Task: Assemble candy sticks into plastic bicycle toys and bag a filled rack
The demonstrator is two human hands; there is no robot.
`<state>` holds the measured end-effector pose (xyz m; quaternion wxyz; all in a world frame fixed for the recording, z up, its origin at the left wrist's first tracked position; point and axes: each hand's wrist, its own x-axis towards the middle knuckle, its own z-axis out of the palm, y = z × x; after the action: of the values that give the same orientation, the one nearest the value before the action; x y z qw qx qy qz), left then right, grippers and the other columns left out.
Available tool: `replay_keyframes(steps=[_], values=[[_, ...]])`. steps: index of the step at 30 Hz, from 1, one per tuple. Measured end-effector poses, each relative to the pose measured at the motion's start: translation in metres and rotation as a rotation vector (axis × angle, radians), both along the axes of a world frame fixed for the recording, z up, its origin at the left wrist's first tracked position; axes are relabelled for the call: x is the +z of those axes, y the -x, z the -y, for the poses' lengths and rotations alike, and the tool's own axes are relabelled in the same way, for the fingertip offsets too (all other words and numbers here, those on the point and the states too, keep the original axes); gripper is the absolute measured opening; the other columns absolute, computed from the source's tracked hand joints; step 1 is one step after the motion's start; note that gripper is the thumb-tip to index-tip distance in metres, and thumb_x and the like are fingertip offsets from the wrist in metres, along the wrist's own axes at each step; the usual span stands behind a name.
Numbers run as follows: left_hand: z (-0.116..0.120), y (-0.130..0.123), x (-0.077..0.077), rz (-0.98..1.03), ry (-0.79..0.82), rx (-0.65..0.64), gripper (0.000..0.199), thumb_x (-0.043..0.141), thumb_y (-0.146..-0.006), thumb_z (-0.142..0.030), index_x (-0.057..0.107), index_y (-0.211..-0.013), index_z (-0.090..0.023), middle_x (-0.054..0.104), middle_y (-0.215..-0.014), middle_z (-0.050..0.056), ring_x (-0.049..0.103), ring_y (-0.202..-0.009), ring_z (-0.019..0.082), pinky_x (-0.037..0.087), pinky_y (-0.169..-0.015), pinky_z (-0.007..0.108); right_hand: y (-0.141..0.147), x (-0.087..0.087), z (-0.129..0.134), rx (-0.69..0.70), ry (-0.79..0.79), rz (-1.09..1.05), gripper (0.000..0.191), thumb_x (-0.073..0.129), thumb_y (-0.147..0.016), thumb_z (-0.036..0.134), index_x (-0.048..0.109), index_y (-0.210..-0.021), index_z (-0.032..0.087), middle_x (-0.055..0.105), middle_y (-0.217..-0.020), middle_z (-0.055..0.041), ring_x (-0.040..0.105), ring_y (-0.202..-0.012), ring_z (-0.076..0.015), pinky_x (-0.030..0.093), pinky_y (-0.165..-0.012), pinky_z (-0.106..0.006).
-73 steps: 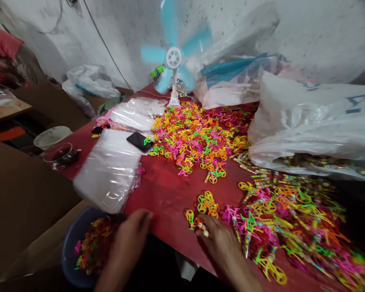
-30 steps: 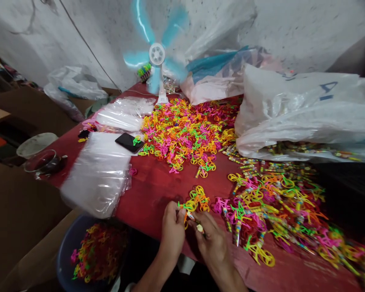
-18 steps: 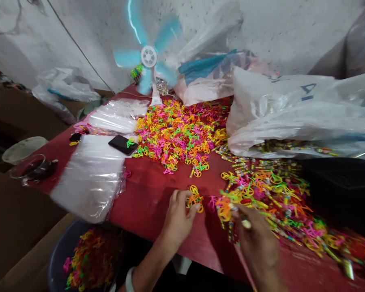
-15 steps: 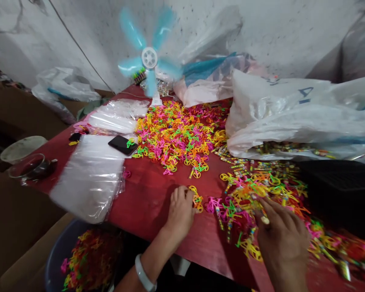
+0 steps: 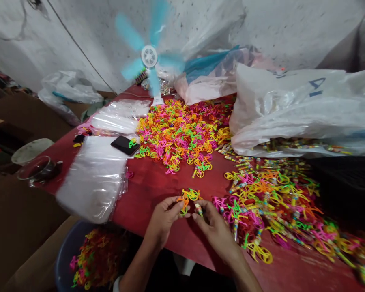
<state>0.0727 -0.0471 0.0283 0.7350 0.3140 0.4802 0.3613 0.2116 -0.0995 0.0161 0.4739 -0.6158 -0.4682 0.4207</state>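
Note:
My left hand pinches an orange plastic toy bicycle above the red table. Just behind it is a yellow toy bicycle; whether it is held too I cannot tell. Between the thumb and fingers of my right hand is a small printed tube with a pale end, close to the orange bicycle but apart from it. Right of my hands spreads a mixed pile of toy bicycles and tubes. A larger heap of toy bicycles lies farther back.
Clear plastic bags and a phone lie at left, near a glass cup. A fan spins at the back. White sacks and a black crate stand at right. Below the table edge is a tub of toy bicycles.
My right hand has come left from the pile with a tube and now faces my left hand. My left hand has moved slightly left and nearer me, lifting the orange bicycle.

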Motion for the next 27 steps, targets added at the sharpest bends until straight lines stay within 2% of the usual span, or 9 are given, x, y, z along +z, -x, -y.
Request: replay_keyframes(steps=[2, 5, 11, 18, 22, 27], values=[[0.002, -0.001, -0.001, 0.015, 0.013, 0.018, 0.039, 0.080, -0.060, -0.040, 0.067, -0.085, -0.013, 0.068, -0.081, 0.005, 0.064, -0.073, 0.017, 0.052, -0.073, 0.033, 0.001, -0.001, 0.000, 0.063, 0.004, -0.111, 0.027, 0.059, -0.083, 0.042, 0.061, -0.099, 0.020, 0.069, -0.091, -0.0056, 0.065, -0.083, -0.0187, 0.053, -0.078, -0.032], [0.004, -0.002, -0.004, -0.026, -0.038, 0.009, 0.035, 0.077, -0.064, -0.040, 0.068, -0.084, -0.013, 0.068, -0.079, 0.003, 0.062, -0.073, 0.015, 0.050, -0.073, 0.030, 0.001, -0.004, 0.002, 0.014, 0.032, -0.192, 0.025, 0.059, -0.084, 0.039, 0.060, -0.102, 0.021, 0.069, -0.087, -0.0043, 0.065, -0.081, -0.0181, 0.052, -0.078, -0.032], [0.007, -0.005, -0.002, -0.157, -0.194, -0.071, 0.025, 0.067, -0.074, -0.040, 0.065, -0.073, -0.015, 0.064, -0.069, 0.000, 0.055, -0.069, 0.013, 0.043, -0.067, 0.024, 0.006, -0.008, 0.003, -0.070, 0.010, -0.078, 0.021, 0.060, -0.083, 0.041, 0.062, -0.084, 0.020, 0.065, -0.075, -0.0016, 0.061, -0.073, -0.0172, 0.048, -0.070, -0.028], [0.009, -0.008, -0.006, -0.261, -0.244, -0.003, 0.024, 0.062, -0.076, -0.039, 0.056, -0.068, -0.016, 0.053, -0.064, -0.004, 0.045, -0.063, 0.011, 0.036, -0.061, 0.023, 0.010, -0.011, 0.002, -0.105, -0.022, -0.118, 0.018, 0.061, -0.081, 0.038, 0.063, -0.084, 0.020, 0.064, -0.071, -0.0001, 0.059, -0.067, -0.0157, 0.047, -0.065, -0.027], [0.010, -0.010, -0.010, -0.330, -0.269, 0.002, 0.024, 0.058, -0.076, -0.039, 0.052, -0.067, -0.017, 0.048, -0.063, -0.004, 0.041, -0.062, 0.011, 0.034, -0.059, 0.023, 0.013, -0.014, 0.001, -0.127, -0.067, -0.060, 0.015, 0.062, -0.080, 0.034, 0.063, -0.075, 0.021, 0.062, -0.068, 0.0005, 0.057, -0.065, -0.0152, 0.046, -0.063, -0.026], [0.016, -0.012, -0.019, -0.397, -0.306, 0.124, 0.021, 0.052, -0.076, -0.034, 0.042, -0.063, -0.020, 0.042, -0.063, -0.004, 0.039, -0.062, 0.012, 0.034, -0.059, 0.024, 0.024, -0.018, 0.005, -0.125, -0.121, -0.038, 0.016, 0.061, -0.080, 0.031, 0.064, -0.068, 0.021, 0.059, -0.063, 0.0008, 0.056, -0.061, -0.0147, 0.046, -0.059, -0.024]])
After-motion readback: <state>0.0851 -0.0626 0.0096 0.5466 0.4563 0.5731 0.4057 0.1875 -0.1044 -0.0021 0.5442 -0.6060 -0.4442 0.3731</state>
